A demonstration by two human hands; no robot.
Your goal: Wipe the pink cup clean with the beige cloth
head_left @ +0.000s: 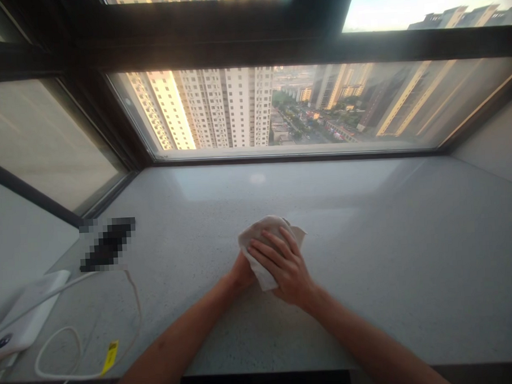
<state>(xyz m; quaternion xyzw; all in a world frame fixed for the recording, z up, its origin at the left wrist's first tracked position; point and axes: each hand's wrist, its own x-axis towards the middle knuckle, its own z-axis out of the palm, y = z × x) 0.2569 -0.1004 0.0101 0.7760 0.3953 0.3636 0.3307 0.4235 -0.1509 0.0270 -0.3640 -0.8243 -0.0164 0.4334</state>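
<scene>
The right hand (285,270) is laid over a crumpled off-white cloth (258,232), its fingers (275,250) spread across the top and pressed onto the fabric. The left hand (241,273) is brought up against it from the near side, its fingers hidden under the folds, so whether they are closed on the cloth cannot be told. The two hands are held together, touching, with the cloth gathered between them. The cloth is held down on a pale speckled stone counter (369,255), near the middle of its width. To the left of the cloth, well apart from it, a dark oblong object (108,244) is lying, obscured by pixelation, so that its kind cannot be made out. Further left of the cloth and nearer the bottom edge, a flat white rounded device (26,315) is placed, with a thin white cable (55,359) looped beside it and a small yellow tag (109,357) attached along the cable. Beyond the cloth, the counter is bounded by a dark-framed window (190,56), through which pale high-rise apartment towers (231,108) are seen.
</scene>
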